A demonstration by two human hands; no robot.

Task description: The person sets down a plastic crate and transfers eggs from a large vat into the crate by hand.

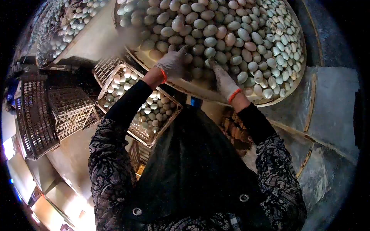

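Note:
Pale green, white and pinkish eggs (235,27) fill a large round table with a raised rim (269,101). My left hand (172,63), in a whitish knit glove with an orange cuff, reaches over the near left part of the eggs. Its fingers are apart, with no egg clearly in them. To its right, my right hand (224,81) wears a similar, dirtier glove. Its fingers stretch forward and down among the eggs, the tips near a pale egg; their undersides are hidden. Below my left forearm, a plastic crate (145,141) holds many eggs.
Stacked brown plastic crates (36,115) stand at the left, with a lighter crate (73,109) beside them. Another egg-covered surface (75,29) lies at the upper left. Brown stacked trays (236,131) sit under the table's near edge. A grey floor (327,111) extends right.

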